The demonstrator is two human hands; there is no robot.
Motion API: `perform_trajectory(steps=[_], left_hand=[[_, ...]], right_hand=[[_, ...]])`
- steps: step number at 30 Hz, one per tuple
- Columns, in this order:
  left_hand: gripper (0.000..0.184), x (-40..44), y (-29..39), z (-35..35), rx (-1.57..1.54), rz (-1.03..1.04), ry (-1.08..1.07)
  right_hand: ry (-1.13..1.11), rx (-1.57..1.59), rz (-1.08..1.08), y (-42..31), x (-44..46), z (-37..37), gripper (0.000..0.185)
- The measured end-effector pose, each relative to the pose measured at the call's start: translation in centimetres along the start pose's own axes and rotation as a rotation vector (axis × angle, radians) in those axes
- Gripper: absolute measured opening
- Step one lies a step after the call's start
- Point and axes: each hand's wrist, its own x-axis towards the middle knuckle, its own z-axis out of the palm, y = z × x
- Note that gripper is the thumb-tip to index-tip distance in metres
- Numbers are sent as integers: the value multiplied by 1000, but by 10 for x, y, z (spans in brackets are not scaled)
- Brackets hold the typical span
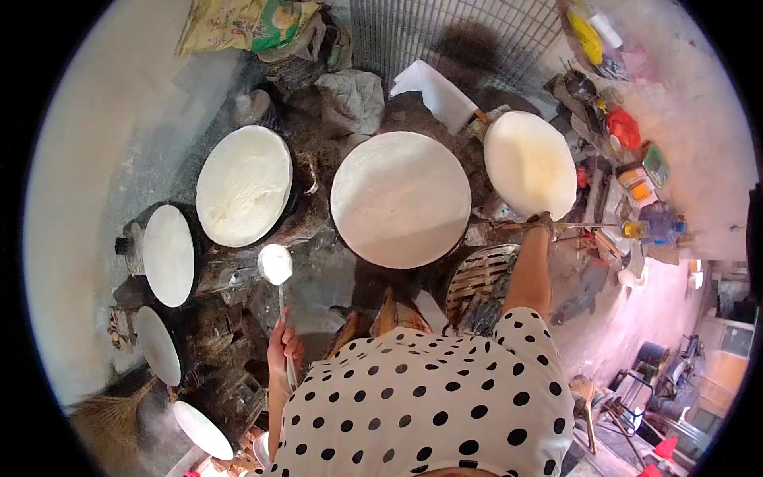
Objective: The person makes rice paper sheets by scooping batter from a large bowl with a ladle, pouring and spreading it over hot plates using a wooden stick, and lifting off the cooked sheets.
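My left hand [286,348] is closed round the handle of a ladle [281,296], whose bowl is full of white batter [275,264]. In front of me lies a large round griddle covered by a pale flatbread [400,199]. To its left is another griddle with a cream-coloured sheet [243,186]. My right hand [540,220], dark and partly hard to make out, is at the lower edge of a yellowish round flatbread [530,165]. A thin stick [584,225] runs sideways through that hand, which looks closed on it.
More round griddles with white tops [168,256] curve down the left side, steam near the lowest. A slatted round rack [481,286] lies below the right griddle. A white cloth [437,94], a crumpled sack [352,101] and a wire grid [453,36] are behind. Bottles [658,222] stand right.
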Motion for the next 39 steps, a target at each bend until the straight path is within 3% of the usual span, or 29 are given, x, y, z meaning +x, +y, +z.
perform_trajectory(steps=[6, 10, 11, 12, 14, 18, 20, 21, 24, 26, 27, 28, 30, 32, 34, 36, 37, 38, 39], left_hand=[[39, -7, -5, 0, -175, -14, -13], [38, -19, -8, -35, -298, 41, 40], [37, -22, -6, -61, -436, 13, -122], [37, -33, 0, -65, -297, 62, 110], [38, -62, 8, -81, -212, 136, 150], [41, -132, -15, -123, -538, 495, -15], [41, -137, -8, -136, -679, 609, 81], [40, -134, -13, -153, -769, 667, 52], [35, -150, -30, -226, -1239, 752, 46], [36, -187, -69, -260, -1170, 945, 101], [37, -204, -89, -276, -1060, 1034, 153], [38, -231, -115, -299, -719, 978, 543], [41, -244, -156, -339, -490, 894, 1006], [30, -248, -185, -401, -692, 988, 1006], [11, -249, -200, -475, -771, 877, 1103], [13, -256, -206, -537, -841, 805, 1067], [12, -263, -206, -558, -884, 812, 1027], [10, -272, -204, -572, -947, 773, 1009], [10, -271, -208, -593, -878, 729, 1041]], right_hand=[[61, -93, -80, -4, 2, -2, 38], [29, -202, -272, 20, -91, 10, 38], [-31, -228, -301, 36, -127, 19, 38], [-119, -266, -307, 55, -166, 31, 38], [-330, -366, -279, 97, -236, 62, 38], [-907, -631, -154, 191, -378, 128, 38], [-1253, -843, -180, 269, -448, 158, 36], [-1567, -1021, -479, 297, -481, 163, 35], [-1918, -1339, -771, 374, -608, 146, 38], [-2156, -1536, -99, 379, -709, 80, 42], [-2181, -1675, -69, 397, -743, 52, 41], [-2245, -1685, -102, 411, -770, 16, 41], [-2750, -1665, -378, 445, -798, -40, 29], [-3177, -1358, -1084, 445, -854, -106, 32], [-3356, -753, -1150, 472, -884, -167, 33], [-3397, -997, -1413, 494, -913, -208, 36], [-3403, -1012, -1430, 497, -934, -232, 36], [-3167, -1523, -1568, 493, -957, -255, 36], [-3007, -1776, -1628, 487, -967, -268, 37]])
